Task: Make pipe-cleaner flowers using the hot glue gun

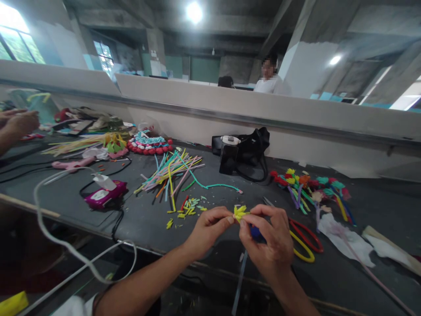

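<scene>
Between my two hands, above the table's front edge, is a small yellow pipe-cleaner flower (240, 212). My left hand (210, 228) pinches its left side with thumb and forefinger. From the right, my right hand (269, 232) also pinches it, the fingers bent around its edge. Scissors with red and yellow handles (304, 243) lie partly behind my right hand, their blade tips showing above it. Short yellow and pale green cut pieces (189, 208) are scattered left of the flower. Something blue behind my right fingers is mostly hidden.
Coloured pipe cleaners (171, 173) lie in a loose pile. A purple power strip (105, 193) with cables, a pink glue gun (73, 164), a black bag (251, 147) and finished pipe-cleaner flowers (305, 179) are on the table (144, 226). Another person's hands (19, 123) are at far left.
</scene>
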`<state>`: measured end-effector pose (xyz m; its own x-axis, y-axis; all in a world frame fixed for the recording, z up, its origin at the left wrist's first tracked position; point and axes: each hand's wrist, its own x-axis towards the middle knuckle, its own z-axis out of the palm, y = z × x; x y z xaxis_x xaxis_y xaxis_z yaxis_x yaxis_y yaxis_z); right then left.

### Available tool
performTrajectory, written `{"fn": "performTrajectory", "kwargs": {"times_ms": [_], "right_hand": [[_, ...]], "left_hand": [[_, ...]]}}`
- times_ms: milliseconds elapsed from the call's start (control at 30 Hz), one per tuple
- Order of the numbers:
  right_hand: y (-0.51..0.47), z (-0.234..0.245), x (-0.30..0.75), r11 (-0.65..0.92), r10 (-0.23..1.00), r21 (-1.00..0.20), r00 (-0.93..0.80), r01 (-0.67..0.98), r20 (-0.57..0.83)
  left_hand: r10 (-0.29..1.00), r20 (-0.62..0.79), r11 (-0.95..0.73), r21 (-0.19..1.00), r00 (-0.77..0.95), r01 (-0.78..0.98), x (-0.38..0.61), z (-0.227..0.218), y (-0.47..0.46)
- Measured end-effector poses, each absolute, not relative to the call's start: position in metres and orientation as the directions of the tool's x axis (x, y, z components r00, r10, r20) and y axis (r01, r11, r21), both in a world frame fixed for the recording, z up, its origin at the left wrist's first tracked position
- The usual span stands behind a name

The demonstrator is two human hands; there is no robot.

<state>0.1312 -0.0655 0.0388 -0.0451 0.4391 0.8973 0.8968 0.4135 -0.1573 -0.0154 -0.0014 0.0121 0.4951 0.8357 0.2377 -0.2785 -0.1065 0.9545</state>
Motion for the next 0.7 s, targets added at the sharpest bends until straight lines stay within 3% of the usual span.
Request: {"fn": "performTrajectory", "kwargs": {"times_ms": [300,700], "right_hand": [[-0.0718,0.0438,0.1301,0.463,0.456,-0.241,0.004,0.853,0.89],[-0.0694,0.043,0.1283,0.418,0.425,-0.187,-0.009,0.889,0.905]], "left_hand": [[0.798,0.306,-0.184,0.944,0.519,-0.273,-0.0166,0.015,0.0001],[0.752,0.428,-0.364,0.904,0.502,-0.224,-0.0159,0.0102,0.004]]}}
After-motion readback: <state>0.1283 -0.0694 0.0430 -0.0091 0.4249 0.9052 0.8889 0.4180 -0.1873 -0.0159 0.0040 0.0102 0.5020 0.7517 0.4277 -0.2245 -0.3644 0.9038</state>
